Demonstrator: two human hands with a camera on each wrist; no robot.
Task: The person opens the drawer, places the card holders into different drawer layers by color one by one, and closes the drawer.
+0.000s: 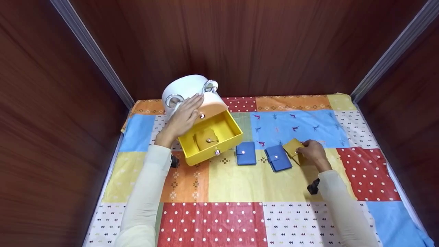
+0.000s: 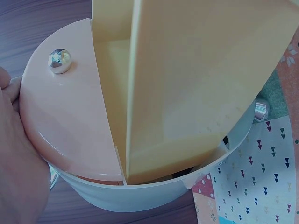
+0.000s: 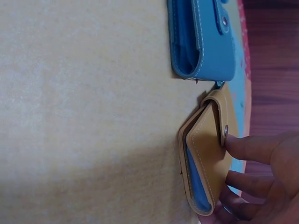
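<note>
A rounded white drawer box (image 1: 187, 85) with a peach upper drawer (image 1: 214, 107) stands at the back left. Its yellow lower drawer (image 1: 231, 140) is pulled out, and a mustard card wallet (image 1: 202, 139) lies inside. My left hand (image 1: 183, 118) rests against the top of the box, fingers straight. On the right, my right hand (image 1: 313, 152) pinches another mustard card wallet (image 1: 291, 146) by its edge. In the right wrist view the thumb sits by the snap strap of this wallet (image 3: 205, 154). Just left of it lies a blue card wallet (image 1: 278, 158).
A second blue card wallet (image 1: 246, 153) lies near the drawer's front corner. The patchwork cloth (image 1: 236, 185) covers the table. Dark wood panels (image 1: 260, 48) enclose the back and both sides. Chrome rings (image 1: 210, 86) stick up from the box.
</note>
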